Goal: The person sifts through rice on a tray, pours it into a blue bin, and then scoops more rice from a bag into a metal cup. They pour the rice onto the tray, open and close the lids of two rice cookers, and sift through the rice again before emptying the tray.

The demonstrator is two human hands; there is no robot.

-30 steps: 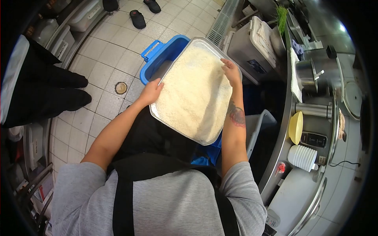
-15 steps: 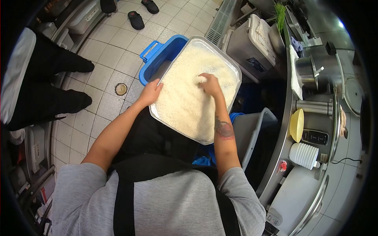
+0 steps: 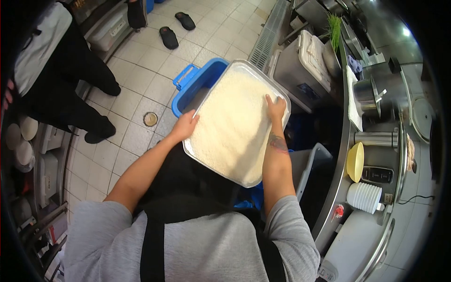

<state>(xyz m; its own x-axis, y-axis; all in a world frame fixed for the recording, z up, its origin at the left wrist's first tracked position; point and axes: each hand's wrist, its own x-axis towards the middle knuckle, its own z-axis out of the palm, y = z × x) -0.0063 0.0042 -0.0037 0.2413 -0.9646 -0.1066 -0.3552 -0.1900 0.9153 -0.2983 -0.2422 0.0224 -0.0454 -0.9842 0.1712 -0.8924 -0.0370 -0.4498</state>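
A square metal tray (image 3: 189, 149) is covered with a layer of pale, fine grains (image 3: 225, 124), fairly level with faint ridges. My left hand (image 3: 185, 126) grips its left rim, thumb on top and fingers underneath. At the opposite side, my right hand (image 3: 277, 110) is at the right rim, thumb lying along the inner side over the grains; its other fingers are partly hidden at the edge. Behind the tray's upper left stands a blue tub (image 3: 181, 96) with its handle raised, partly covered by the tray.
A person in black trousers (image 3: 89, 110) stands at the left beside shelving. Black clogs (image 3: 168, 37) lie on the tiled floor. To the right, a steel counter carries a yellow bowl (image 3: 355, 162), stacked white bowls (image 3: 364, 197) and a pot (image 3: 366, 97). A grey bin (image 3: 305, 164) stands below.
My right hand has left the middle of the grains and moved to the tray's right rim. The grains look more even. The person at the left has shifted slightly.
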